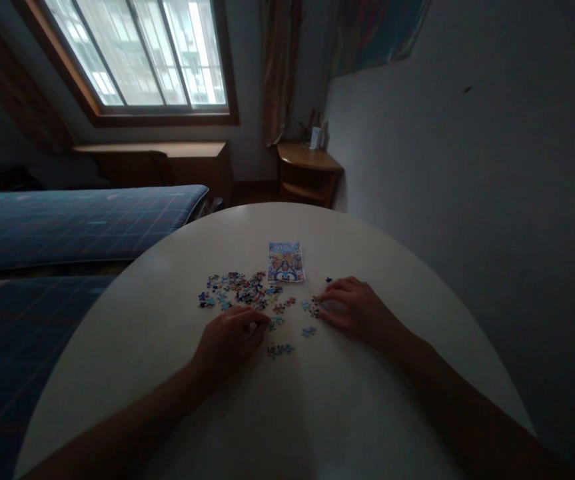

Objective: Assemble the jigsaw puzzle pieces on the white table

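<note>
Way off to the left of the picture card point(286, 263), a blue plaid mattress point(77, 223) is being partly hidden by the round white bench point(392, 400) that everything's being carried on. Beyond the card and also to the left, a window point(142, 53) is being crossed by dark bars.

Just left of the card and a bit nearer, a messy pile of puzzle pieces point(247, 290) is being left spread out, loads of colors, some overlapping. Below that, so nearer and to the left of the card, the left hand point(232, 337) is being held with its fingers curled in. A light-blue piece point(277, 321) below the card is being touched by its fingertips; can't be told from here if it's actually being pinched.

Straight below the card, a small greenish clump point(280, 349) is being kept apart from the pile. Closer to the card, a few brownish pieces point(284, 306) are lying between the two hands.

Below the card and slightly right, a single pale-blue piece point(309, 331) is lying on its own. Nearer and to the right of the card, a little cluster point(311, 307) is being touched by the right hand point(350, 307), fingers loosely curved; whether anything's being gripped can't be told.
</note>
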`<move>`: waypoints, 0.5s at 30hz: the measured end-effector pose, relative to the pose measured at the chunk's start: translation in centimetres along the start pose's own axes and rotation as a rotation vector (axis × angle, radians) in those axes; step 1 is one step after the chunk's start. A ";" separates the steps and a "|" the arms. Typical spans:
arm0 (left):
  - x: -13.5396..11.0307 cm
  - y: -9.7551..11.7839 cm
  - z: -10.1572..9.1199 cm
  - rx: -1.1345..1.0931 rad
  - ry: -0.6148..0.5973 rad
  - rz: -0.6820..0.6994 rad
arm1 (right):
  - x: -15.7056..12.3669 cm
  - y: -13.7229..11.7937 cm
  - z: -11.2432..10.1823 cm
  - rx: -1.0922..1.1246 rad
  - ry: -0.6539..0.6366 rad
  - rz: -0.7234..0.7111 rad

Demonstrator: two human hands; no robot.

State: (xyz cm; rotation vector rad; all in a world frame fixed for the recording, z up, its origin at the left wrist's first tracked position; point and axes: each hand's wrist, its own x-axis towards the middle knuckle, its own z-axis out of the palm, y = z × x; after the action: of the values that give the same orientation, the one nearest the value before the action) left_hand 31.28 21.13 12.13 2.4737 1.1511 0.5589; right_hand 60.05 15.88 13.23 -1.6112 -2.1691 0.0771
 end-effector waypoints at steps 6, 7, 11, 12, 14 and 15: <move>-0.2 -0.4 0.1 0.048 -0.017 0.024 | 0.1 0.1 0.0 0.000 -0.032 0.027; -0.2 -0.4 0.1 0.052 -0.019 0.026 | 0.1 0.1 0.0 0.001 -0.036 0.028; -0.4 -0.3 -0.1 0.073 -0.032 0.019 | -0.1 0.5 -0.6 0.008 -0.062 0.042; -0.4 -0.3 -0.2 0.080 -0.029 0.018 | -0.2 0.7 -0.8 0.014 -0.070 0.041; -0.6 -0.2 -0.3 0.099 -0.022 0.025 | -0.3 1.0 -1.3 0.030 -0.086 0.041; -0.7 -0.1 -0.4 0.109 -0.021 0.036 | -0.4 1.1 -1.4 0.037 -0.093 0.045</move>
State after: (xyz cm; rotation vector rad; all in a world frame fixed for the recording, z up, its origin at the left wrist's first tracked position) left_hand 30.57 20.74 12.28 2.5905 1.1601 0.4904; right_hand 61.69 15.55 14.08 -1.6664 -2.1872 0.2084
